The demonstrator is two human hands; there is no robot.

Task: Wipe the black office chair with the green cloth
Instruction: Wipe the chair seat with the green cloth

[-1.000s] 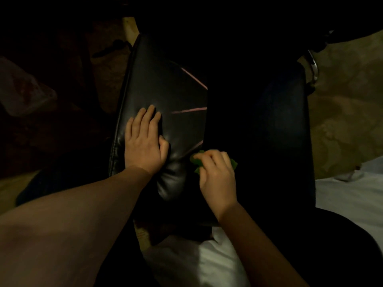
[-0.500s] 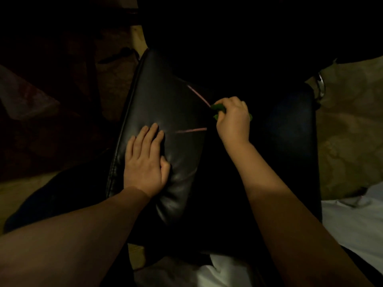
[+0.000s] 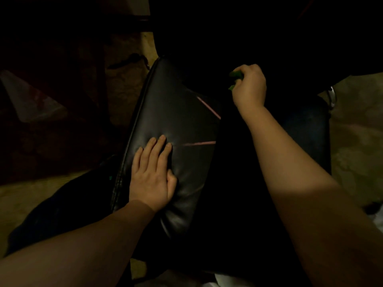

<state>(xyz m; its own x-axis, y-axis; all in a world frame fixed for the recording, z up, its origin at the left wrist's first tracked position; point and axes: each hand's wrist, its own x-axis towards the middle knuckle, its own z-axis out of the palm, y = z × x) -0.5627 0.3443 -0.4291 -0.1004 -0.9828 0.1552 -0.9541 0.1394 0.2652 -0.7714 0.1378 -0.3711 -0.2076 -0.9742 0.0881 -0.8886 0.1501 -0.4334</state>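
Dim room: left hand (image 3: 151, 175) flat on chair (image 3: 176, 121), right hand (image 3: 249, 87) clutching cloth (image 3: 235, 74).

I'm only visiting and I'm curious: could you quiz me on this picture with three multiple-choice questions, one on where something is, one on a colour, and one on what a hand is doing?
1. Where is the left hand?
A) hanging in the air
B) flat on the black office chair
C) in a pocket

2. What colour is the cloth in the right hand?
A) red
B) white
C) green

3. What is the right hand doing?
A) fingers curled round the cloth
B) fingers straight, holding nothing
C) palm lying flat on top of the cloth

Answers:
1 B: its palm and straight fingers lie on the chair's glossy padding.
2 C: green folds stick out beside the fingers.
3 A: the hand is closed like a fist with the cloth bunched inside.
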